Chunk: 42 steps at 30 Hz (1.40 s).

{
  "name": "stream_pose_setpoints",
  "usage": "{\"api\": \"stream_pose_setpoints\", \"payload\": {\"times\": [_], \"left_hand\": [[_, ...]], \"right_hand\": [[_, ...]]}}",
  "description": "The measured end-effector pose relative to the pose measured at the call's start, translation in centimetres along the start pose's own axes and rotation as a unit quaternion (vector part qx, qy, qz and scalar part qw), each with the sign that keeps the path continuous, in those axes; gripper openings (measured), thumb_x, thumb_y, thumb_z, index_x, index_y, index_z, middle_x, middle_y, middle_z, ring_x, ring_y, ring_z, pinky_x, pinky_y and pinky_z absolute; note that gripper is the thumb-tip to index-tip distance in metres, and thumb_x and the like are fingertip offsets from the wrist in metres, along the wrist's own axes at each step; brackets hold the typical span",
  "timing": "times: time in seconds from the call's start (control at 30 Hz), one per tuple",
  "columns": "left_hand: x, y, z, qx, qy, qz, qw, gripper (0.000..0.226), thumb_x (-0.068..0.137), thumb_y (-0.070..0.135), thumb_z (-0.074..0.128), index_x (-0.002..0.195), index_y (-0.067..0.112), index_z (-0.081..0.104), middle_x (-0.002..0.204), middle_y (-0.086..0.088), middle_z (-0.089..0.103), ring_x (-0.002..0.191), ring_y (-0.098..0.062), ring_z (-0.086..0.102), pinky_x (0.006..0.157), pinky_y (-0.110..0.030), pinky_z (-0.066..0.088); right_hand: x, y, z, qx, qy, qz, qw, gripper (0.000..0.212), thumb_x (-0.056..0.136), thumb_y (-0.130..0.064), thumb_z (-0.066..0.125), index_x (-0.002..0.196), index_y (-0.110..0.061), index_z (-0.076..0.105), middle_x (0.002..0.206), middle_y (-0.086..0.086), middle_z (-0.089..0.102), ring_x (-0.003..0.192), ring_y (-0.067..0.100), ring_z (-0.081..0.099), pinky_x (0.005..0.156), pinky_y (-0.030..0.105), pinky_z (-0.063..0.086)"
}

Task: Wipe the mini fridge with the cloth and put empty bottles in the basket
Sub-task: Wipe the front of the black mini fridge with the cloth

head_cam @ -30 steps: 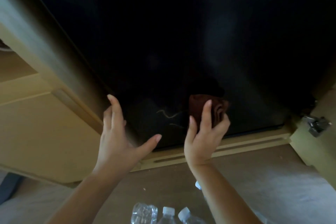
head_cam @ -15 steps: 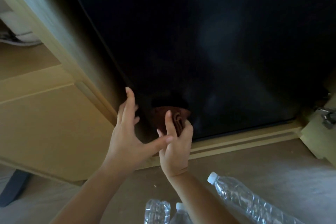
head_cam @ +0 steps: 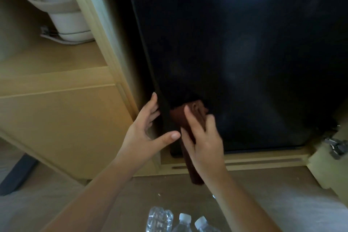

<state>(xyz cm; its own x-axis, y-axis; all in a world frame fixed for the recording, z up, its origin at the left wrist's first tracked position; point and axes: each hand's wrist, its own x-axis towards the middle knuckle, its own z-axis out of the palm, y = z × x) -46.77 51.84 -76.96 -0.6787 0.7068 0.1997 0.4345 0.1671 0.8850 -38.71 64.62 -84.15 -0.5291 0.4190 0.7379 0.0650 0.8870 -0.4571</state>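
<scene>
The black mini fridge fills the upper right, set in a wooden cabinet. My right hand presses a dark red cloth against the door's lower left corner; a tail of the cloth hangs down past the wrist. My left hand has spread fingers, its fingertips touching the door's left edge. Three clear plastic bottles with white caps lie on the floor at the bottom edge. No basket is in view.
A wooden cabinet frame stands left of the fridge, with a shelf holding a white bin. A metal hinge sits at the lower right. Beige carpet lies below.
The right hand has slid the cloth left along the bottom of the door to its left edge. The left hand has followed to the door's edge. The view has tilted up.
</scene>
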Motion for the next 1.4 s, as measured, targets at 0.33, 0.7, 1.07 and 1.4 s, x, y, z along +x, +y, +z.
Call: {"api": "stream_pose_setpoints", "payload": {"times": [0.33, 0.7, 1.07, 1.4], "left_hand": [[-0.4, 0.5, -1.1, -0.055, 0.004, -0.011, 0.998, 0.113, 0.039, 0.076, 0.071, 0.133, 0.044, 0.017, 0.142, 0.013, 0.037, 0.126, 0.003, 0.040, 0.105, -0.020, 0.033], [-1.6, 3.1, -3.2, -0.046, 0.038, 0.010, 0.998, 0.099, 0.061, 0.066, 0.068, 0.141, 0.030, 0.023, 0.144, 0.017, 0.035, 0.128, 0.006, 0.036, 0.106, -0.024, 0.034], [-1.4, 3.5, -4.2, -0.150, 0.085, 0.008, 0.985, 0.036, 0.086, 0.031, 0.042, 0.122, 0.032, 0.045, 0.124, 0.015, 0.056, 0.117, 0.001, 0.051, 0.100, -0.018, 0.039], [-1.9, 1.4, -2.7, -0.164, 0.073, -0.072, 0.981, 0.023, 0.092, 0.031, 0.036, 0.110, 0.034, 0.050, 0.114, 0.013, 0.058, 0.111, -0.001, 0.054, 0.099, -0.020, 0.038]], "right_hand": [[1.8, -2.5, -0.8, 0.071, 0.052, 0.008, 0.996, 0.043, 0.089, -0.031, 0.051, 0.130, -0.020, 0.047, 0.101, 0.013, 0.051, 0.078, 0.021, 0.058, 0.062, 0.027, 0.054], [-1.4, -2.5, 2.6, -0.022, -0.099, -0.026, 0.994, 0.040, 0.085, -0.032, 0.047, 0.125, -0.027, 0.044, 0.097, 0.013, 0.057, 0.070, 0.023, 0.061, 0.050, 0.027, 0.054], [9.9, -8.6, -2.0, 0.018, 0.106, -0.035, 0.994, 0.039, 0.083, -0.025, 0.056, 0.120, -0.017, 0.058, 0.097, 0.017, 0.053, 0.067, 0.024, 0.057, 0.050, 0.027, 0.051], [4.9, -4.5, -0.1, -0.135, -0.085, -0.129, 0.979, 0.034, 0.086, -0.022, 0.048, 0.120, -0.021, 0.050, 0.095, 0.018, 0.056, 0.056, 0.024, 0.055, 0.039, 0.033, 0.050]]}}
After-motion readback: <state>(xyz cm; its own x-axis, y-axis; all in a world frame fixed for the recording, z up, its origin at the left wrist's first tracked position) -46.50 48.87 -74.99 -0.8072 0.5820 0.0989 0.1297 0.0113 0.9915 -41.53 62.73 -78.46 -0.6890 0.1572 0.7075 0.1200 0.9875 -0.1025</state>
